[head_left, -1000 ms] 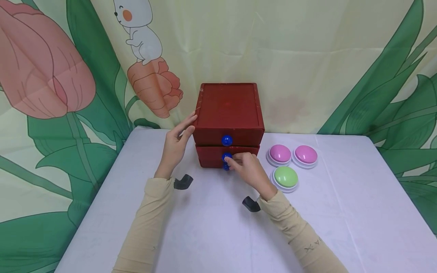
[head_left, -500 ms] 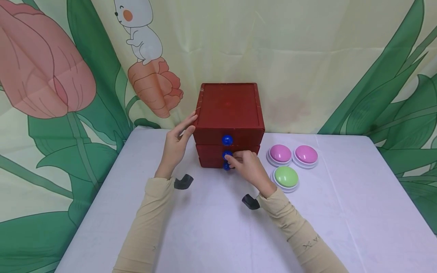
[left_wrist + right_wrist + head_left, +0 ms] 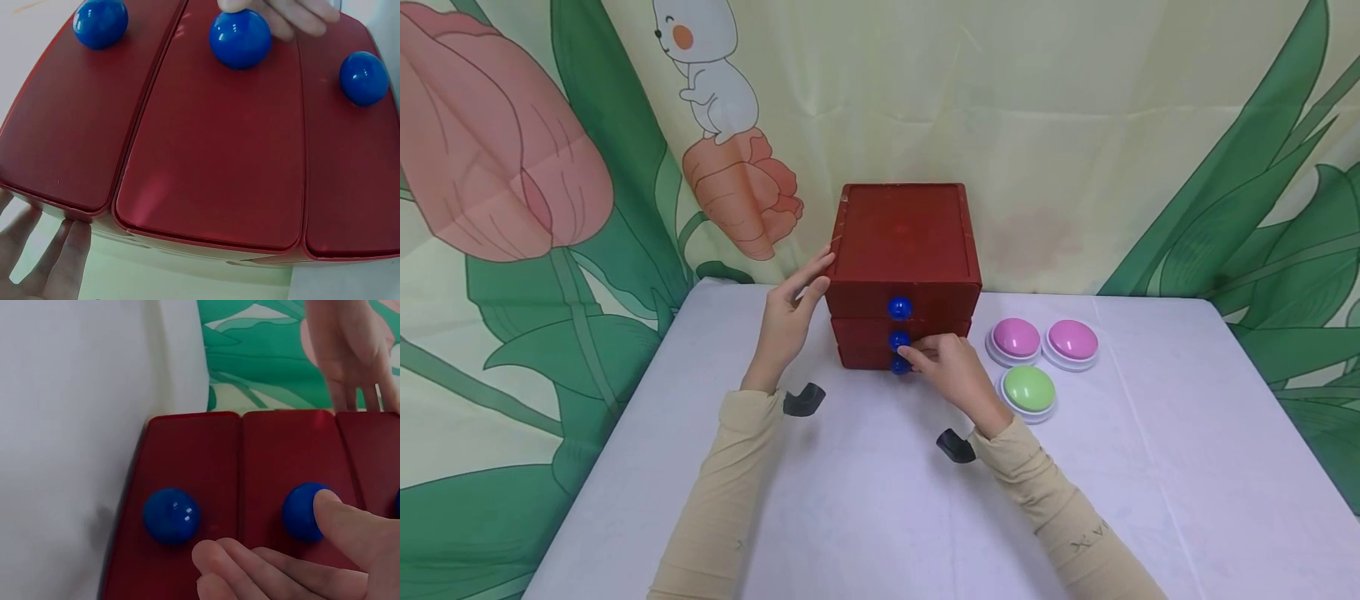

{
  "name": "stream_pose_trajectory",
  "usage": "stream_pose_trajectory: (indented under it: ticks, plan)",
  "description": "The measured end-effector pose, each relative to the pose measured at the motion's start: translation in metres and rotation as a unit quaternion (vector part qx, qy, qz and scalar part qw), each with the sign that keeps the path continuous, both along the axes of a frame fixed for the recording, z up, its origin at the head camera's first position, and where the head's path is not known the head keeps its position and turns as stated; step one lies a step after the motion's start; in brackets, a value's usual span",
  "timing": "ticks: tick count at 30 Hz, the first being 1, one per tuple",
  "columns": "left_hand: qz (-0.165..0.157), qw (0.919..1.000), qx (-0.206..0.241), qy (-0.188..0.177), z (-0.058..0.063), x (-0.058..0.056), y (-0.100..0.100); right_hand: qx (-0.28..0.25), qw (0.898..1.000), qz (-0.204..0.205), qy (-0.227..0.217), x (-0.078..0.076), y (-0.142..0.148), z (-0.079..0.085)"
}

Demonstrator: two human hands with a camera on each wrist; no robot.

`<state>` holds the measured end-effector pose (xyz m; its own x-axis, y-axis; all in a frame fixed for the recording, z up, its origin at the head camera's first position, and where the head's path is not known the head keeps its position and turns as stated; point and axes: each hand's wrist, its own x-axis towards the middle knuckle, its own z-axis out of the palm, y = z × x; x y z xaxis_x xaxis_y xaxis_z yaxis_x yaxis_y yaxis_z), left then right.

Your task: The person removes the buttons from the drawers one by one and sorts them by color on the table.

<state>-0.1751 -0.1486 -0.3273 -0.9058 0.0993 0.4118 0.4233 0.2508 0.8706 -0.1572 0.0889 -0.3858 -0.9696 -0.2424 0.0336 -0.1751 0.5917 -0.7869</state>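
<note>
A red drawer box has three stacked drawers with round blue knobs. My left hand lies with extended fingers against the box's left side; its fingers touch the side near the top drawer in the left wrist view. At the front, my right hand has its thumb on the side of the middle knob. Its other fingers stay apart from that knob, loosely extended between it and the bottom knob. The top knob is untouched. All drawer fronts sit closed.
Two pink push-button domes and a green push-button dome on white bases stand right of the box, close to my right forearm. A white cloth covers the table. A printed curtain hangs behind.
The middle drawer, slightly out at first, has moved back into the box with my right hand at its knob. Since then the right hand has shifted slightly rightward. My left hand has stayed put.
</note>
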Motion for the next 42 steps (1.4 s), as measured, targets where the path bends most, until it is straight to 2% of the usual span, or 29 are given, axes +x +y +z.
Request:
stream_pose_trajectory:
  ticks: [6, 23, 33, 42]
  plan:
    - [0.005, 1.0000, -0.002, -0.001, 0.000, 0.000, 0.000, 0.031, 0.999, -0.001, 0.017, 0.000, 0.006, -0.006]
    - [-0.008, 0.9999, 0.011, -0.002, -0.002, -0.001, -0.001, 0.069, 0.997, 0.011, 0.011, -0.006, 0.000, -0.031]
    - [-0.012, 0.9998, 0.016, -0.007, -0.002, -0.001, -0.002, 0.065, 0.997, 0.008, 0.027, -0.008, -0.005, -0.037]
    - [-0.008, 0.9999, 0.013, -0.004, -0.002, 0.000, -0.001, 0.075, 0.997, -0.006, 0.011, -0.013, -0.010, -0.048]
